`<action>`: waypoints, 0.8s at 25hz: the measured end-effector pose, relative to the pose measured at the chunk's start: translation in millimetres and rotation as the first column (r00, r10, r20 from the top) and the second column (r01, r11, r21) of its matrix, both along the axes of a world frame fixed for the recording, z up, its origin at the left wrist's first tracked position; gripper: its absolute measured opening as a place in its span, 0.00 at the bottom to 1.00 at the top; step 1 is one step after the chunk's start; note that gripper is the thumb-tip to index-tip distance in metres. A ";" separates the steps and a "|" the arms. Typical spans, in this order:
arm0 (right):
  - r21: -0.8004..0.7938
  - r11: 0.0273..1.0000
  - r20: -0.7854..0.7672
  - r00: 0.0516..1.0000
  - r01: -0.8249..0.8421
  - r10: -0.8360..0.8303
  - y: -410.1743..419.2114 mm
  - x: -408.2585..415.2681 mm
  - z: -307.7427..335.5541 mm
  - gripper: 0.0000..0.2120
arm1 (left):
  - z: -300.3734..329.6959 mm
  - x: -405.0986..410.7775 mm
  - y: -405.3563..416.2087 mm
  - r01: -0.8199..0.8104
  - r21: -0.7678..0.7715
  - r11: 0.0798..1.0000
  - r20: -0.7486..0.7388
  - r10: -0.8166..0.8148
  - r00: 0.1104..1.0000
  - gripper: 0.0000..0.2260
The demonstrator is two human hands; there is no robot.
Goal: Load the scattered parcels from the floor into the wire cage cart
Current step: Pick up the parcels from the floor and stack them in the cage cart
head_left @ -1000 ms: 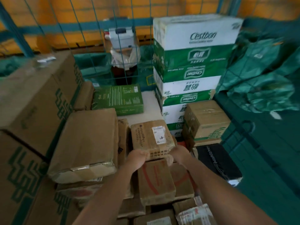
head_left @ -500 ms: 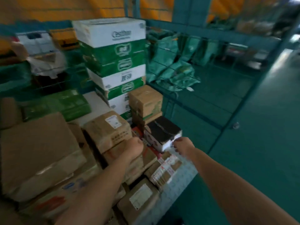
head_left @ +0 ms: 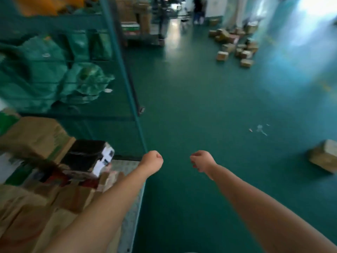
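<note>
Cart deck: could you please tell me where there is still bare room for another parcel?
Only the checkered metal strip along the cart's open edge, beside the left forearm, shows bare. Left of it cardboard parcels and the black box crowd together.

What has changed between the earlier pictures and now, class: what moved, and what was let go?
Both hands let go of the labelled box in the cart and pulled back; left hand and right hand now hang curled and hold nothing over the green floor. The view swung right towards floor parcels. The cart's boxes stayed stacked.
</note>
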State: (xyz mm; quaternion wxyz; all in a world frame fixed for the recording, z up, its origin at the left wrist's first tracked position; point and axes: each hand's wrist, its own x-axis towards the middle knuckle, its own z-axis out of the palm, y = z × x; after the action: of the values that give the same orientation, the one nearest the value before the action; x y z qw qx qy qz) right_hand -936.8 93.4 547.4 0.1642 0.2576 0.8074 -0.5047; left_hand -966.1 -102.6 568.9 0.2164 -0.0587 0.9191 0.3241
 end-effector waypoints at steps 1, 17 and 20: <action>0.002 0.998 0.011 0.998 0.060 -0.060 34.4 10.4 -4.4 0.05 | -1.8 0.5 32.5 0.047 0.008 0.999 0.025 -0.047 0.999 0.07; 0.034 0.690 0.070 0.687 0.723 -0.724 476.1 141.4 -54.3 0.15 | -47.1 9.8 527.0 0.684 0.078 0.725 0.146 -0.687 0.711 0.09; 0.051 0.602 0.105 0.595 0.797 -0.797 536.1 141.3 -54.9 0.13 | -59.1 -10.4 603.3 0.714 0.100 0.693 0.194 -0.717 0.669 0.09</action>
State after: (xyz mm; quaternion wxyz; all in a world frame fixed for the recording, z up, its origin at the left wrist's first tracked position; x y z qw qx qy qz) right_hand -795.5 629.4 492.5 -0.0311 0.6198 0.5960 -0.5096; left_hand -976.5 500.7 509.8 0.4256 0.2725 0.8365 0.2120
